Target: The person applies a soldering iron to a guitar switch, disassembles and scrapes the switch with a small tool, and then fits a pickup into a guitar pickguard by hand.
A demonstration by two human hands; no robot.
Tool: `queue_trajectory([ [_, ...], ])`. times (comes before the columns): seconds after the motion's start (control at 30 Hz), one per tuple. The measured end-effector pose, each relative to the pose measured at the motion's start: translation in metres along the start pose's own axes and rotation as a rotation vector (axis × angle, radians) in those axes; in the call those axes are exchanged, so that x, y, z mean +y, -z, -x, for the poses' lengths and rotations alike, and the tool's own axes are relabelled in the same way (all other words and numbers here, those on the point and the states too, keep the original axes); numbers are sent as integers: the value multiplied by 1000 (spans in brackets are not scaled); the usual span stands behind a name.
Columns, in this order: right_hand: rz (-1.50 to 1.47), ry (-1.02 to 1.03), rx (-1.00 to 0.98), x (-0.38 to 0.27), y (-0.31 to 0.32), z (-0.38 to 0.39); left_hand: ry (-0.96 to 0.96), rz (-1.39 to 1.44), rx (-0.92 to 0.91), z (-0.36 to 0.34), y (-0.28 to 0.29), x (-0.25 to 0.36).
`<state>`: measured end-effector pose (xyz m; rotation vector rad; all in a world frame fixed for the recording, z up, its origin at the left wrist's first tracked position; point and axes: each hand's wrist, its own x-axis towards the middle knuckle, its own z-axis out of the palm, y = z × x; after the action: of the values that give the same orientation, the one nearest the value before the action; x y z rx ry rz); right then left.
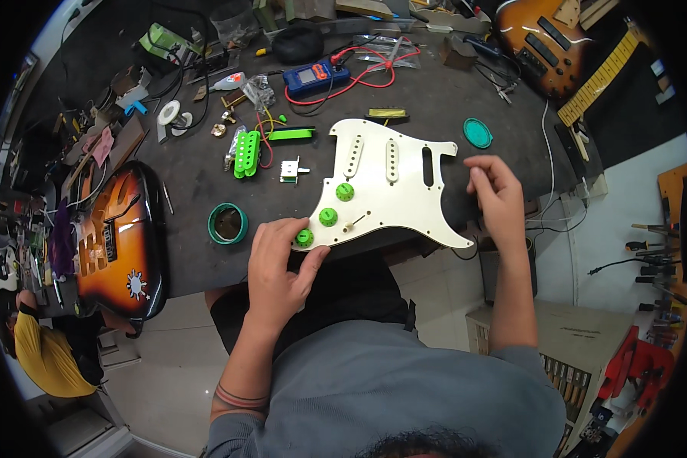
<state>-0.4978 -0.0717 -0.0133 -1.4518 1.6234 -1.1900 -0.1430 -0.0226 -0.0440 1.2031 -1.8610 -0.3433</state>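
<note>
A white guitar pickguard lies at the front of the dark workbench. Two white pickup covers sit in it, and the slot on its right holds nothing. Three green knobs run along its lower left, beside a switch with a cream tip. My left hand grips the pickguard's lower left corner, thumb and fingers either side of the end knob. My right hand hovers off the pickguard's right edge, fingers loosely bent and apart, with nothing visible in it.
Left of the pickguard are a green pickup cover, a white switch and a round teal container. A teal lid lies right. Sunburst guitar bodies rest at left and far right. Behind is a blue meter with red leads.
</note>
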Motion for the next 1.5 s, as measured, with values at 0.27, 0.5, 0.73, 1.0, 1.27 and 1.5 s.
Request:
queue_trajectory([
  [0.27, -154, 146, -89, 25, -33, -64, 2, 9, 66, 6, 9, 5],
  [0.5, -239, 49, -17, 28, -28, -59, 64, -204, 105, -55, 69, -14],
  [0.73, -167, 92, 97, 33, -27, -58, 61, -529, -279, -108, 59, -42],
  [1.0, -139, 119, 64, 34, -30, -61, -27, -656, -312, -105, 53, -49],
  [1.27, -55, 206, 106, 36, -32, -60, -137, -791, -275, -107, 53, -55],
  [1.5, 173, 298, 80, 19, -33, -55, -112, -866, -234, -106, 55, -68],
])
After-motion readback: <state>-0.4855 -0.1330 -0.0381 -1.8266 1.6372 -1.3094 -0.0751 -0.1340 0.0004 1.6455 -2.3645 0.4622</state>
